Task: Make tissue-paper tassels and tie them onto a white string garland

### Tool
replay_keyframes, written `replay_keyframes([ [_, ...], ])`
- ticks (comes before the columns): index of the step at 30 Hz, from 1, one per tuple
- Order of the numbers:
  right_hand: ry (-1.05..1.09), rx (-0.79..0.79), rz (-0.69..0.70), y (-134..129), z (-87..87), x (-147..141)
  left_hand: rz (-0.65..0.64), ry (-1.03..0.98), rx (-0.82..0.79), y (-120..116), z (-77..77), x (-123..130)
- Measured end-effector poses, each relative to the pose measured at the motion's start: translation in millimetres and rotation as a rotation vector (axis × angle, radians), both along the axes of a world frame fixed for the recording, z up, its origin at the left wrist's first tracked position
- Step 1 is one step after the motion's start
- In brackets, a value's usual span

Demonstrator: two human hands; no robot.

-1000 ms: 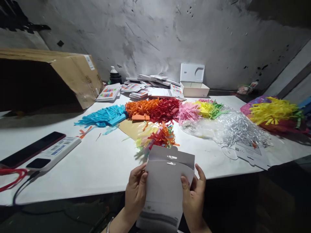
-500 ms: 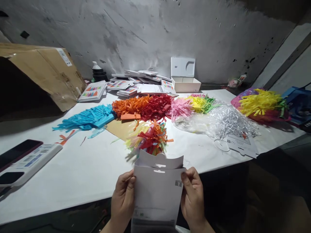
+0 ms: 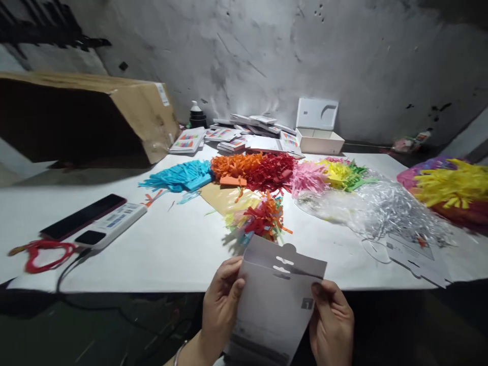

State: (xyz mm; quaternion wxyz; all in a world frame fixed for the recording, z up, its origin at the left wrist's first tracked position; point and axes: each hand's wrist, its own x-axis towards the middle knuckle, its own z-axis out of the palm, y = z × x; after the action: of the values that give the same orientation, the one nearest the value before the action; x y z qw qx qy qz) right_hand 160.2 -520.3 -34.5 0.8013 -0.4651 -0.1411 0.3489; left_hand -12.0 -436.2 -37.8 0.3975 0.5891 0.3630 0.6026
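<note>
On the left, a cardboard box [image 3: 133, 122] is lying open-sided on the white table [image 3: 183, 244], and a dark phone [image 3: 84, 216] is resting beside a white labelled device [image 3: 114, 223]. Blue fringe [image 3: 177, 175] is spreading next to orange fringe [image 3: 238, 165]. The left hand [image 3: 224, 305] is gripping the left edge of a pale carton [image 3: 276, 305], which is tilting at the table's near edge, below a mixed-colour bundle [image 3: 265, 216]. The right hand [image 3: 331, 320] is pinching the carton's right edge, thumb in front. Farther right, silver strands [image 3: 396, 208] are sprawling near yellow fringe [image 3: 453, 183].
</note>
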Motion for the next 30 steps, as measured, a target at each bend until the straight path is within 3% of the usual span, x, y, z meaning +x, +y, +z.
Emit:
replay_keyframes([
  [3, -0.090, -0.046, -0.039, -6, -14.5, 10, -0.053, -0.109, 0.043, 0, 10.9, 4],
  [8, -0.082, -0.138, -0.108, -12, -35.4, 28, -0.191, -0.073, 0.047, -2, 20.4, -5],
  [16, -0.007, -0.213, -0.215, -8, -32.9, 16, -0.239, -0.042, -0.001, -5, 26.3, -9],
  [24, 0.036, -0.150, -0.219, -8, -40.9, 24, -0.432, -0.309, -0.366, 8, 29.9, -7],
  [30, 0.026, -0.120, -0.228, -7, -44.7, 23, -0.467, -0.401, -0.456, 11, 31.1, -5],
])
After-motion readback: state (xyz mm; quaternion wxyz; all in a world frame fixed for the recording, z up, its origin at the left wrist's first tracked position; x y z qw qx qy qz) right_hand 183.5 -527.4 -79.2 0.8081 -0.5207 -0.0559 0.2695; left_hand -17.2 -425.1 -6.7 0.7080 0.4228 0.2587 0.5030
